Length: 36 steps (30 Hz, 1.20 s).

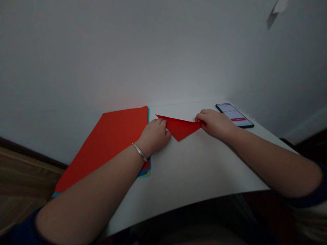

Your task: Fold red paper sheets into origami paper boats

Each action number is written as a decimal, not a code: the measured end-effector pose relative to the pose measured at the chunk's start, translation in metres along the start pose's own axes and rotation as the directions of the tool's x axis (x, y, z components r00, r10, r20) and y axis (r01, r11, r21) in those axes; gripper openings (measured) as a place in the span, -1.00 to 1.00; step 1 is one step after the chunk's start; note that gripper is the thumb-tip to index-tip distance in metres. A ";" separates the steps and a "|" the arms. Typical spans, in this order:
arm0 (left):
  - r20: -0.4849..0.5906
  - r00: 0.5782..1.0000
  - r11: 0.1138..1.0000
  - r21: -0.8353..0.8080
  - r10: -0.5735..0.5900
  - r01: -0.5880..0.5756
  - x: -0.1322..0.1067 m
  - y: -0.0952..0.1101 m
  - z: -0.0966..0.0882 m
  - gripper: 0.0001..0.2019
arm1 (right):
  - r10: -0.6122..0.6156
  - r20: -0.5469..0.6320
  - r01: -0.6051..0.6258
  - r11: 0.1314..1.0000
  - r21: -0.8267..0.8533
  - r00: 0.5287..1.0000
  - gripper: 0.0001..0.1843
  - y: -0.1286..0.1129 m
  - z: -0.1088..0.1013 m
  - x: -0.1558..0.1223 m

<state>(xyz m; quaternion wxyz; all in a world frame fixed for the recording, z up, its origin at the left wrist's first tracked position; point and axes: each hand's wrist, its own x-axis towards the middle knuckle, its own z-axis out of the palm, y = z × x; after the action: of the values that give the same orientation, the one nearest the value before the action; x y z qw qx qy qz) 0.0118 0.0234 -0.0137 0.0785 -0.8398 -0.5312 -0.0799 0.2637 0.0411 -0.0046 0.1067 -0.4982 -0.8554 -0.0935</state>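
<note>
A folded sheet of red paper [181, 130] lies on the white table, its long folded edge away from me and one corner pointing towards me. At its left end is my left hand [156, 134], fingertips on the paper and the thumb near its lower left edge. My right hand [213, 122] pinches the paper's right corner between thumb and fingers. A bracelet circles my left wrist.
Left of the folded paper lies a stack of coloured sheets [116, 132], red on top, partly under my left forearm. A phone [236, 116] with its screen lit rests beyond my right hand. A pale wall [163, 51] rises behind the table [194, 170].
</note>
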 end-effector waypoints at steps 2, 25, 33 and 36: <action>-0.015 1.000 1.000 -0.013 0.012 -0.012 0.001 -0.002 0.002 -0.67 | -0.041 0.030 0.040 0.999 0.009 0.999 -0.69 -0.001 -0.002 0.000; -0.095 0.991 0.989 0.100 -0.099 0.109 -0.004 0.001 0.000 -0.61 | -0.191 0.172 0.230 0.941 -0.249 0.966 -0.77 -0.006 -0.011 0.002; -0.152 0.984 0.992 0.072 -0.088 0.100 -0.005 0.002 -0.001 -0.65 | -0.246 0.161 0.284 0.916 -0.284 0.956 -0.79 -0.002 -0.009 0.001; -0.096 0.995 0.998 0.059 -0.032 0.037 -0.004 0.000 0.002 -0.59 | -0.280 0.151 0.312 0.910 -0.272 0.948 -0.80 0.000 -0.011 0.001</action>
<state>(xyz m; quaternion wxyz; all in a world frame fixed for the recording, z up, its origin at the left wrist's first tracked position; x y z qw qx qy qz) 0.0101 0.0203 -0.0164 0.1278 -0.8229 -0.5435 -0.1049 0.2647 0.0391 0.0060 -0.0304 -0.3773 -0.9022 -0.2067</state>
